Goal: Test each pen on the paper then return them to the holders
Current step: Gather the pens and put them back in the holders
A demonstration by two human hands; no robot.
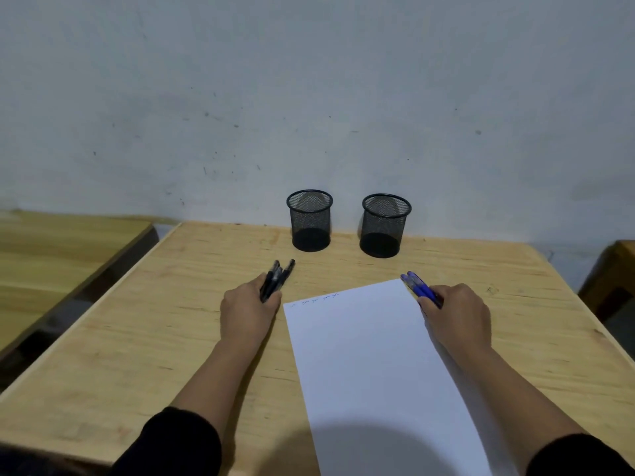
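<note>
Pens sit bundled in both of your fists: your left hand (248,309) curls its fingers around a clutch of black pens (276,279), and your right hand (455,312) wraps around a few blue pens (420,289). Each bundle pokes out of the fist toward the top of the frame, the black ones fanning apart a little at their far ends, the blue ones lying closer together.

Judge them light, stiff and smooth: slim plastic barrels that will slide against one another if your grip loosens. Hold them around the middle of the barrels, as you do now, and let them drop end-first rather than tipping them sideways.

Between your hands lies the paper (374,365), a thin white sheet running from mid-frame to the bottom edge, flat on the table and free to skid. A row of small scribbles (319,298) marks its top edge, so the testing looks done or nearly so.

Above, at centre frame, stand the left holder (310,221) and the right holder (384,226), both black wire-mesh cups, round, upright and apparently empty, set apart against the wall (309,97). They look light enough to tip if knocked at the rim.

Everything rests on a pale, grainy wooden table (137,338).
</note>
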